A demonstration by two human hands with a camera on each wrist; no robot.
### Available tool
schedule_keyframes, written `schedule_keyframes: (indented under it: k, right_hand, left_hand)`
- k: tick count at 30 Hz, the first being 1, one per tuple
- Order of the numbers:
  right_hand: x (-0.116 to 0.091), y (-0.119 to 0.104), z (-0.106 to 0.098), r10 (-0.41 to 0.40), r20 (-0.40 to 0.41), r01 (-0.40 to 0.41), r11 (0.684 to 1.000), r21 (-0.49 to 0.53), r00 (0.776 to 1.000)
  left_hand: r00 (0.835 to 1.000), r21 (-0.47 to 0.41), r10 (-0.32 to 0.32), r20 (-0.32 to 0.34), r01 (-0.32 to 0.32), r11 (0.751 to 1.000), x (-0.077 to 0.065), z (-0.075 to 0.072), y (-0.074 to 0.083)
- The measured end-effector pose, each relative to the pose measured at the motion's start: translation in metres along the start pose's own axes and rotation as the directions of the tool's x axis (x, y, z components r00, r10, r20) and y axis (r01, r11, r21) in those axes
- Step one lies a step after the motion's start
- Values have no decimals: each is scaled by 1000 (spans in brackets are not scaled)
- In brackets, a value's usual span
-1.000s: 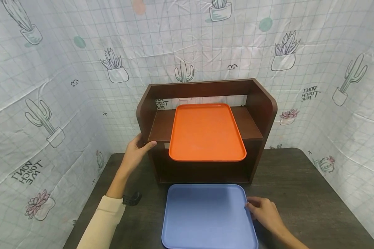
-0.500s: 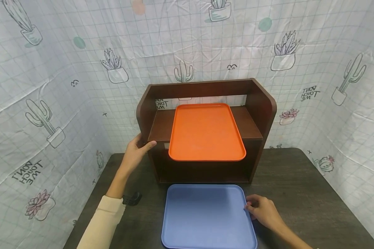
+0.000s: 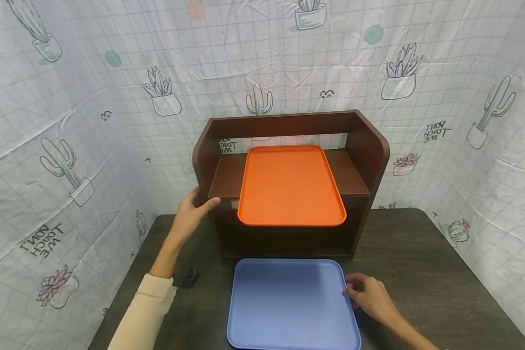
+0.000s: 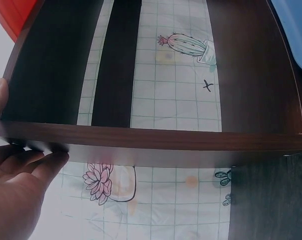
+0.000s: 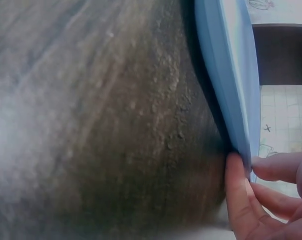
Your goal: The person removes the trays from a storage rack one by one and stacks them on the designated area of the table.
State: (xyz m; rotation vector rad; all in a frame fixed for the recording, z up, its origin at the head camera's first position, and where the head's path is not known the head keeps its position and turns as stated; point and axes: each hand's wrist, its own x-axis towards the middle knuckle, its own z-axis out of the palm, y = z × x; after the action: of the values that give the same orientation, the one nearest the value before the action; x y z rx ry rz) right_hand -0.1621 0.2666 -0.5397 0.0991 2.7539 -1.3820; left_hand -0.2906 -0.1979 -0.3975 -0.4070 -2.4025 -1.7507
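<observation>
A dark brown two-tier shelf [image 3: 284, 119] stands at the back of the table. My left hand [image 3: 188, 217] grips its left side panel [image 4: 156, 142], thumb on the inner side and fingers on the outer side. An orange tray [image 3: 290, 187] lies on the upper shelf board, its near end jutting out past the front edge. In front of the shelf, a blue tray [image 3: 293, 306] lies on the table. With thumb and fingers, my right hand [image 3: 369, 296] pinches the right rim of the blue tray, also seen in the right wrist view as a blue rim [image 5: 231, 75].
The dark wooden table [image 3: 415, 262] extends to both sides of the trays. A patterned white cloth [image 3: 262, 53] hangs behind and along the left and right. A black wrist device [image 3: 186, 278] sits at my left wrist, beside the cream sleeve [image 3: 144, 311].
Both hands, the trays and the shelf keep their places. Only a very slight shift of the head view shows.
</observation>
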Motion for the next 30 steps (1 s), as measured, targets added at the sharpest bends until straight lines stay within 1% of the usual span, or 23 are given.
schedule_keyframes:
  k: [3, 6, 9, 12, 14, 17, 19, 23, 25, 27, 29, 30]
  right_hand:
    - [2, -1, -3, -2, -2, 2, 1000, 5, 1000]
    - [4, -6, -9, -24, -7, 24, 1000, 19, 1000]
    - [7, -14, -17, -49, -12, 49, 998, 30, 999]
    - [9, -24, -25, -64, 6, 64, 997, 37, 998]
    - [9, -33, -30, -67, 34, 65, 995, 74, 997]
    - [9, -48, -38, -82, 98, 63, 981, 182, 992]
    - [8, -58, -43, -95, 137, 55, 961, 271, 986]
    - [5, -79, -51, -134, 196, 41, 906, 420, 971]
    - [3, -88, -53, -156, 218, 31, 873, 487, 963]
    - [2, -97, -56, -195, 239, 35, 837, 545, 951]
    - [1, -104, -59, -234, 254, 36, 798, 602, 938]
    - [1, -108, -60, -262, 258, 42, 773, 633, 930]
  left_hand:
    - [1000, 2, 0, 0, 0, 1000, 1, 0, -1]
    - [1000, 4, 0, -2, 0, 1000, 1, 0, 0]
    - [1000, 7, 5, -3, -5, 1000, 1, 1, 0]
    - [1000, 8, 5, -5, -5, 1000, 1, 0, 0]
    - [1000, 6, 5, -4, -5, 1000, 1, 0, 0]
    - [1000, 8, 2, -8, -2, 1000, 1, 0, 1]
    - [1000, 12, 7, -10, -7, 1000, 1, 0, 1]
    - [1000, 14, 13, -8, -13, 1000, 1, 0, 1]
    - [1000, 11, 7, -5, -7, 1000, 1, 0, 1]
    - [1000, 12, 4, -5, -4, 1000, 2, -1, 1]
    - [1000, 11, 1, -3, -1, 1000, 2, -1, 1]
    - [1000, 10, 1, -3, -1, 1000, 2, -1, 2]
